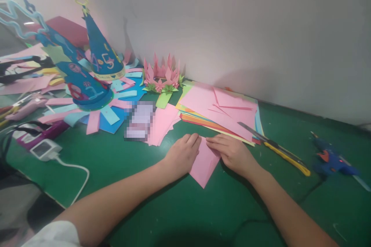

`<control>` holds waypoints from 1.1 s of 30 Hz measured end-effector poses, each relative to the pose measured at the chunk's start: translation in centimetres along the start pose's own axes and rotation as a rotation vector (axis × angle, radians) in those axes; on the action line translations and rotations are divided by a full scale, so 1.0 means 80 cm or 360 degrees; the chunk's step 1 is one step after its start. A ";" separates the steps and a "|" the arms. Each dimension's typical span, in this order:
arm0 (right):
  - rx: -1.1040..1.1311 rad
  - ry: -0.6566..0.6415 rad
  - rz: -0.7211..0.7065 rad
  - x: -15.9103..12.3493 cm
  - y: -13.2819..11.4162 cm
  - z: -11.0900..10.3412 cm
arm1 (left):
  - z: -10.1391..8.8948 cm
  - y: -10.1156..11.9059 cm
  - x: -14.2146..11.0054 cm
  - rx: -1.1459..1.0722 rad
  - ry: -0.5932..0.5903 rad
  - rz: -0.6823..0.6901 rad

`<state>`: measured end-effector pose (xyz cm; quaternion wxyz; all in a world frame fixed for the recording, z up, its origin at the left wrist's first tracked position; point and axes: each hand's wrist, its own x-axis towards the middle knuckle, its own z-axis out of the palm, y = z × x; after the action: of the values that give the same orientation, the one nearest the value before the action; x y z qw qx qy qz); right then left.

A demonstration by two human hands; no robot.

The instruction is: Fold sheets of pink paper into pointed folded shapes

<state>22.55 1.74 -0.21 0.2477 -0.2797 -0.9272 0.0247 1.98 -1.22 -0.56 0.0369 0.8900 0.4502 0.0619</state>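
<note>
A folded piece of pink paper (204, 168) lies on the green table, one pointed corner toward me. My left hand (182, 152) covers its left edge, fingers pressed together on the paper near the top corner. Across from it, my right hand (233, 152) bends its fingers over the upper right edge, fingertips on the paper. Both hands hold the sheet, and the thumbs are mostly hidden. A crease line shows on the right half of the paper.
Behind the hands lies a stack of coloured paper (199, 98). A yellow utility knife (278, 150) with its blade out rests against it. At right is a blue glue gun (333, 160). A phone (140, 120), a pink paper crown (162, 75) and blue cone hats (101, 52) stand leftward.
</note>
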 end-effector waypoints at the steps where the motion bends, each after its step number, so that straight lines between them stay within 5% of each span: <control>1: 0.0000 0.0020 0.0005 0.000 0.000 -0.002 | 0.000 0.000 0.000 -0.0007 0.0001 -0.0001; 14: 0.0080 0.0239 0.0599 0.006 -0.015 0.005 | -0.002 -0.001 -0.001 -0.0084 0.0032 -0.0057; 33: 0.0279 0.0029 0.0761 0.014 -0.009 0.014 | -0.003 -0.002 0.001 -0.0009 -0.0024 0.0079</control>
<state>20.84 1.87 -0.56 0.2665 -0.4689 -0.8267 0.1603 1.85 -1.03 -0.32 0.0412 0.9013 0.4275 0.0572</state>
